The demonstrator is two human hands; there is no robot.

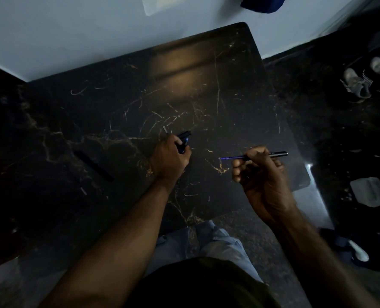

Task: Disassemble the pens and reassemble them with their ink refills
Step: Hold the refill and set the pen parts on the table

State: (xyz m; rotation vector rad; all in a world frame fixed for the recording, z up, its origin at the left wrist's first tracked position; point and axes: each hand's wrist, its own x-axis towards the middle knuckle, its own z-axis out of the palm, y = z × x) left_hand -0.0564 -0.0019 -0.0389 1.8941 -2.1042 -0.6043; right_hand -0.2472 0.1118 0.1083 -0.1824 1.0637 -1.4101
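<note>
Looking down, head view, dim light: a dark marbled desk [206, 85] w/ gold veins fills most of the frame, pale wall behind it.

Left hand [170, 155] sits near the desk's middle, fingers curled round dark pen parts [184, 141]. Some blue shows on them by the fingertips, and the black end sticks out up and to the right. A thin pale bit [165, 130] pokes out above the knuckles; can't tell what it is.

Right hand [262, 174] is over the desk's right side. Thumb and forefinger pinch a black pen [277, 154], other fingers curled under. The pen lies approx level, its far end pointing right. A blue refill [231, 157] juts from its left end toward the left hand, clearly apart from it, tip not touching anything.

On the desk's left part lies a black barrel [93, 165], diagonal, well apart from both hands. Just below it is a small grey bit [83, 190], too dark to identify.

Off the desk, on the floor at right: shoes [357, 85] and a clear tub [369, 194]. Jeans [220, 241] show at the bottom, between the forearms.
</note>
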